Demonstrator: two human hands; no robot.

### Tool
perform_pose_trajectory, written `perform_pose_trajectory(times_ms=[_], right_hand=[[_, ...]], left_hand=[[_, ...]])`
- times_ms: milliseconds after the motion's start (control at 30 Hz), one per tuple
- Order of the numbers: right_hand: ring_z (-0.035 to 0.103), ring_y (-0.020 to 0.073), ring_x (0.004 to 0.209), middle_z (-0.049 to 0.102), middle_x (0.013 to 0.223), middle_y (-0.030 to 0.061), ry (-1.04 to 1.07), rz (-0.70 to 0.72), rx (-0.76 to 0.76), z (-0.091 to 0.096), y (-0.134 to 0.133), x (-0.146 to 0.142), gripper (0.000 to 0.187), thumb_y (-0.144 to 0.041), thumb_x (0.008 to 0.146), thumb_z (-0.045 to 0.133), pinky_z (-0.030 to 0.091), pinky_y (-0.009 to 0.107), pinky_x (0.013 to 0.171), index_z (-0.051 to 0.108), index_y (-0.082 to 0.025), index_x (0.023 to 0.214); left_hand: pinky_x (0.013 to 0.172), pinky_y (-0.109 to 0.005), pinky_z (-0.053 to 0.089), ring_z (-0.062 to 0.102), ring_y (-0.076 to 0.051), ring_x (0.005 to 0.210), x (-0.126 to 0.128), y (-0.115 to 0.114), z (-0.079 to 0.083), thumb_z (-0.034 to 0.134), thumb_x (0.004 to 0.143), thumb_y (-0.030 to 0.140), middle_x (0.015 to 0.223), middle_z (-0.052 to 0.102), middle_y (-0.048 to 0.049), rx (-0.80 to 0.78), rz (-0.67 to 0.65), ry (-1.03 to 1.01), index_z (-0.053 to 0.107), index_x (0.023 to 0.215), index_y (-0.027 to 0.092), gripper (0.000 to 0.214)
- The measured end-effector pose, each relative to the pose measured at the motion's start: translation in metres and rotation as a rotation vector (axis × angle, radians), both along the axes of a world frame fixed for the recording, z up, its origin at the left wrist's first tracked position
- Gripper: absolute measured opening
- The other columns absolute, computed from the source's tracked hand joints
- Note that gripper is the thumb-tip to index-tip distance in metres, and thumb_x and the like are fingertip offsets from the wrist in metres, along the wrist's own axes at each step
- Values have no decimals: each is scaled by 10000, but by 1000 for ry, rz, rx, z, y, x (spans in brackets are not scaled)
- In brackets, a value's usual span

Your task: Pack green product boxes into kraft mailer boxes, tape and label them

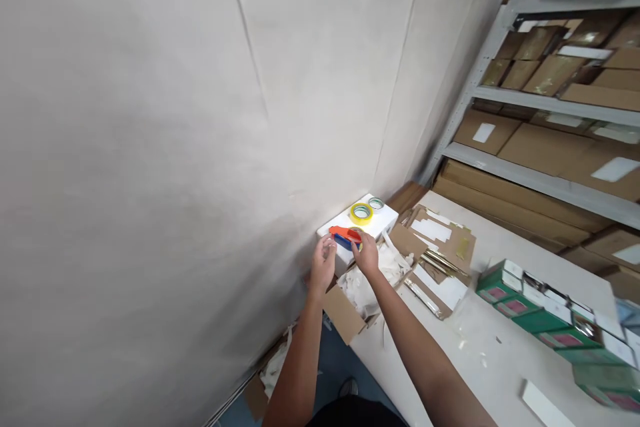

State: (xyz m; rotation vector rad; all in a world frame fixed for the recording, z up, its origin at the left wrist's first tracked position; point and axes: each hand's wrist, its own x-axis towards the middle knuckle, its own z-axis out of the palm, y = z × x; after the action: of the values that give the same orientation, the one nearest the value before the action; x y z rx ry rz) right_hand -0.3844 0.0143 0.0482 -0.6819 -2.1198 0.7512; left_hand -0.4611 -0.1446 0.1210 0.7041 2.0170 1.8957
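An orange and blue tape cutter [343,233] is at the near end of a white box [386,217], by the edge closest to the person. I can't tell if it sits on the box or is lifted a little. The left hand [324,263] is at its left end with bent fingers, but I can't tell if they pinch it. The right hand [367,255] is at the other end, with its thumb by the blue part; its other fingers are hard to see, so I can't tell if it grips. The hands are apart. They hide the box's near corner. A yellow tape roll [353,213] lies farther back, and a smaller roll [371,203] is near the far edge. White paper [357,289] fills a brown carton [345,319], partly behind the right arm. On the desk [493,353], green boxes [550,320] look blurry, and the picture's right side cuts them off.
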Motion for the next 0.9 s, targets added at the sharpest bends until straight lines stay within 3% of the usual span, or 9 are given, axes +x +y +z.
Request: perform_pose_trajectory(times_ms=[133, 233, 333, 467, 600, 700, 900], right_hand=[[605, 295, 1240, 698, 1294, 135, 87, -137, -59, 6, 5, 65, 420, -311, 940, 552, 471, 481, 1098, 660, -213, 1333], [624, 297, 1225, 705, 1291, 127, 112, -290, -116, 2, 17, 129, 426, -308, 922, 555, 510, 481, 1052, 670, -229, 1325], [636, 293, 1205, 707, 1285, 115, 125, -470, -158, -2, 27, 207, 433, -297, 898, 557, 539, 477, 1004, 672, -243, 1312], [645, 285, 1186, 706, 1285, 112, 151, -739, -210, -7, 24, 321, 398, -309, 899, 550, 561, 454, 946, 690, -251, 1267], [654, 285, 1149, 709, 1275, 120, 188, -966, -266, -19, 10, 426, 377, -329, 880, 547, 576, 436, 884, 705, -238, 1209], [668, 282, 1098, 715, 1251, 127, 211, -1084, -326, -30, 6, 491, 379, -353, 862, 545, 577, 436, 872, 708, -223, 1179], [670, 282, 1080, 711, 1249, 129, 276, -1181, -391, -50, 37, 591, 413, -367, 853, 545, 570, 430, 869, 704, -214, 1202]], left_hand=[[969, -363, 547, 700, -224, 1090, 37, 51, 1, 603, 964, 500, 1180, 727, -104, 22, -140, 5, 623, 1318, 218, 453], [974, -374, 548, 700, -219, 1078, 82, 97, 1, 609, 957, 474, 1167, 725, -102, 24, -301, -2, 617, 1322, 216, 447], [969, -364, 550, 698, -214, 1087, 144, 143, 0, 605, 957, 478, 1194, 721, -113, 0, -500, -4, 624, 1314, 211, 446], [936, -339, 554, 689, -216, 1123, 246, 191, -3, 599, 968, 466, 1243, 712, -120, -51, -779, -9, 614, 1345, 224, 448], [893, -350, 566, 703, -224, 1078, 351, 218, -10, 628, 953, 418, 1238, 709, -127, -88, -982, -51, 623, 1325, 217, 423], [893, -367, 571, 709, -231, 1068, 416, 230, -17, 647, 945, 403, 1238, 711, -133, -101, -1094, -51, 622, 1334, 214, 433], [898, -364, 569, 705, -224, 1066, 504, 255, -43, 647, 950, 414, 1247, 705, -134, -196, -1192, 20, 622, 1355, 226, 447]])
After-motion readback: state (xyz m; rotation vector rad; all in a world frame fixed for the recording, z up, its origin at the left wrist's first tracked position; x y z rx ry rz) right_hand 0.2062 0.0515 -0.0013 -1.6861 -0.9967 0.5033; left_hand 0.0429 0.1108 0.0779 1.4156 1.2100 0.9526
